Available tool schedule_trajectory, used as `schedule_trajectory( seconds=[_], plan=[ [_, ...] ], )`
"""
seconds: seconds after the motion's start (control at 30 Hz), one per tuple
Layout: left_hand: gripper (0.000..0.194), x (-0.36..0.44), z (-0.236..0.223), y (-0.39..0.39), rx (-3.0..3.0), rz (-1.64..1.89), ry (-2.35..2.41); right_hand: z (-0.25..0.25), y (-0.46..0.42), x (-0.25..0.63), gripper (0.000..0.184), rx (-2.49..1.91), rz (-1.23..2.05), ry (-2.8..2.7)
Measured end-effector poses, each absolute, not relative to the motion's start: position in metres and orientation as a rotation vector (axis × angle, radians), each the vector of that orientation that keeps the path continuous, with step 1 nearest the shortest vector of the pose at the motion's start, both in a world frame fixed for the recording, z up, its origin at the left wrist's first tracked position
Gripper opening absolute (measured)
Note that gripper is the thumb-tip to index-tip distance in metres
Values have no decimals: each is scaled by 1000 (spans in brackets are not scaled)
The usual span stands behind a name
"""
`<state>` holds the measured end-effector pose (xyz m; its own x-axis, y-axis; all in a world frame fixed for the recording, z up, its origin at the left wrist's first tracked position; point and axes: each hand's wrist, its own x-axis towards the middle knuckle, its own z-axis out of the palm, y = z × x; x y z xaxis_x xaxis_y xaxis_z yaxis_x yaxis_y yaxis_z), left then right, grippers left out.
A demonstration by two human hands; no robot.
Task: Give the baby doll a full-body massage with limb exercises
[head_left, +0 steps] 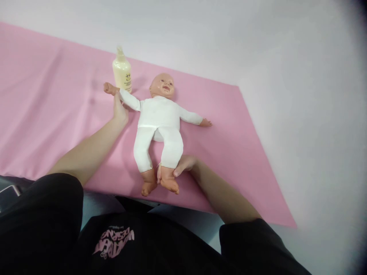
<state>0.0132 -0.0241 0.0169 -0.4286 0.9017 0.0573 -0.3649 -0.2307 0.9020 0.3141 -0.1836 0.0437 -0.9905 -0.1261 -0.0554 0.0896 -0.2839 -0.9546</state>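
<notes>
A baby doll [159, 112] with a white cloth body lies face up, its head away from me and its feet towards me. My left hand [120, 110] grips the doll's outstretched arm near the wrist, on the left; most of its fingers are hidden behind that arm. Down by the feet, my right hand [185, 163] is wrapped round the doll's lower leg from the right, its fingertips showing between the two legs. A pale yellow pump bottle [122, 72] stands upright just behind the arm in my left hand.
Pink cloth [223, 152] covers the table, with soft creases on the left. The table's near edge runs just in front of my body, and its right edge slants towards me. A pale surface lies beyond it.
</notes>
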Motion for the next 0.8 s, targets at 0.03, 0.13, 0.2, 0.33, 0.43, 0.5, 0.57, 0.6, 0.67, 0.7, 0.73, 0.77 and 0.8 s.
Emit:
schedule_trajectory(
  seconds=[0.03, 0.13, 0.2, 0.33, 0.43, 0.5, 0.57, 0.6, 0.67, 0.7, 0.73, 0.77, 0.8],
  plan=[
    [60, 12, 15, -22, 806, 1777, 1113, 42, -183, 314, 64, -45, -2420, 1783],
    [88, 8, 10, -18, 951, 1694, 1183, 36, -181, 314, 62, -72, -2438, 1752],
    [84, 9, 10, -22, 977, 1750, 1166, 31, -179, 313, 58, -211, -2433, 1738],
    [64, 24, 19, -44, 1244, 1937, 1029, 18, -175, 308, 56, -682, -2446, 1652],
    [69, 35, 25, -58, 1714, 1776, 1022, 9, -172, 303, 56, -866, -2592, 1561],
    [75, 40, 28, -64, 1975, 1563, 988, 7, -171, 302, 59, -857, -2800, 1496],
    [77, 43, 30, -66, 2140, 1380, 937, 10, -171, 305, 61, -646, -3152, 1389],
    [77, 44, 31, -67, 2194, 1320, 918, 13, -172, 308, 58, -416, -3354, 1319],
    [73, 45, 34, -67, 2267, 1253, 903, 21, -174, 313, 50, 161, -3609, 1183],
    [72, 45, 35, -67, 2289, 1240, 906, 24, -175, 316, 47, 399, -3652, 1130],
    [71, 45, 36, -67, 2305, 1232, 912, 27, -176, 318, 45, 581, -3663, 1095],
    [70, 45, 36, -66, 2320, 1226, 916, 30, -177, 319, 44, 702, -3662, 1073],
    [70, 45, 37, -66, 2335, 1223, 914, 31, -177, 320, 44, 780, -3657, 1061]
  ],
)
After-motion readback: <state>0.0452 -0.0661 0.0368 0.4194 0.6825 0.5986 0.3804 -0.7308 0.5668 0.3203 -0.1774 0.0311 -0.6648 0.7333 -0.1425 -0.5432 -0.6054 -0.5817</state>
